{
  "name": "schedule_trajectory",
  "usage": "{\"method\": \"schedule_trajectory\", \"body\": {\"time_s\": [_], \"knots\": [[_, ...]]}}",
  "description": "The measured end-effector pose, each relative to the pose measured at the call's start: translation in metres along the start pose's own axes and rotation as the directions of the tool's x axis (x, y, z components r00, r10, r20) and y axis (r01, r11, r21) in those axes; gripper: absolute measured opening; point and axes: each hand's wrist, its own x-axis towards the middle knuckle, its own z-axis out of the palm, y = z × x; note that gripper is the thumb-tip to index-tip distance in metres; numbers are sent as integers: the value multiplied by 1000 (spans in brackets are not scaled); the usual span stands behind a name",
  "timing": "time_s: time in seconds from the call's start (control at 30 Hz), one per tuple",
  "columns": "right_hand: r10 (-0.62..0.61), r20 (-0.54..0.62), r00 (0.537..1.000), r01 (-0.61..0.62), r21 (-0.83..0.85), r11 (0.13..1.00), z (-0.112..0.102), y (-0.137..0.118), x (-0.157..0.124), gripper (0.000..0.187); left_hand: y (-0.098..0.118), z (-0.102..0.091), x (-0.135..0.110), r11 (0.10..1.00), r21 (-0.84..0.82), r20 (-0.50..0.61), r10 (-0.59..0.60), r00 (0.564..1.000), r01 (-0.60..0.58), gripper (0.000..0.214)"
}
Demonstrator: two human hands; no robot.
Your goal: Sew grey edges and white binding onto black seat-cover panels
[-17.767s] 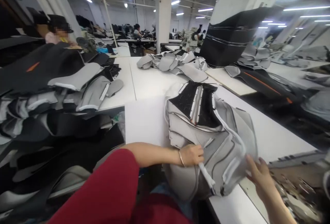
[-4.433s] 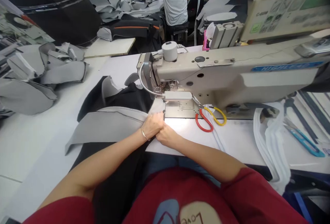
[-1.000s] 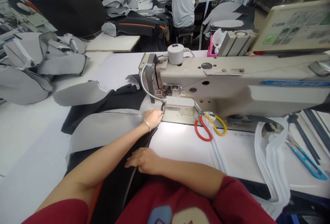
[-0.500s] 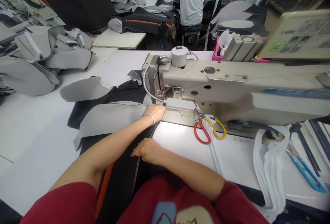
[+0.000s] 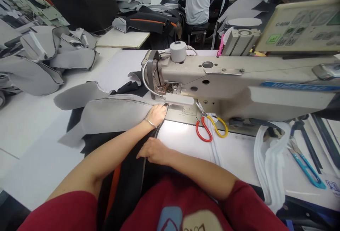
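Sewing bench. Grey panel (image 5: 114, 114) lies left of the sewing machine (image 5: 231, 78), over a black panel (image 5: 130, 167) that hangs off the near edge, orange strip (image 5: 113, 188) showing. Their right edge runs up to the machine head; needle hidden behind the white lamp bar (image 5: 179, 99).

Left hand (image 5: 156, 115): on the work just short of the lamp bar, fingers together; pinching or only pressing, cannot tell. Right hand (image 5: 152, 151): nearer, curled at the black panel's edge, forefinger out; cannot tell if cloth is clamped.

Step in hand looks like guiding the layered edge to the needle. Next move, I judge, calls for a steady left hand, edges flush, and the right hand easing slack from the hanging part.

Right of the work: red-and-yellow scissors (image 5: 204, 128), well clear of both hands.
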Motion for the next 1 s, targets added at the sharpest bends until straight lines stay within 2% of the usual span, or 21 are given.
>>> {"method": "schedule_trajectory", "body": {"time_s": [0.1, 0.37, 0.5, 0.63, 0.73, 0.87, 0.93, 1.0], "knots": [[-4, -9, 1000, 4, 2, 1000, 0, -1, -7, 39, 3, 5, -3, 999, 5, -57, -40, 998, 40, 29], [-56, 3, 998, 56, 43, 998, -3, 7, -11, 38, 8, 11, 4, 998, -17, -72, -64, 995, 63, 30], [-45, 42, 998, 43, 34, 998, -14, 14, -12, 38, 1, 22, 10, 996, -3, -182, -84, 980, 85, 30], [-5, 48, 999, 4, 22, 1000, -24, 21, -13, 40, -5, 30, 14, 995, 28, -317, -83, 945, 97, 32], [3, 30, 1000, -4, 36, 999, -27, 25, -13, 41, -7, 23, 10, 996, 51, -363, -55, 930, 79, 31], [9, 15, 1000, -10, 41, 999, -25, 26, -13, 41, -21, 1, -7, 995, 93, -377, 6, 926, 32, 30], [12, 4, 1000, -12, 49, 999, -25, 26, -13, 41, -30, -8, -10, 994, 96, -358, -19, 934, 57, 31], [9, -5, 1000, -9, 61, 998, -24, 26, -14, 41, -32, -16, -7, 994, 61, -290, -67, 955, 88, 32]]}}
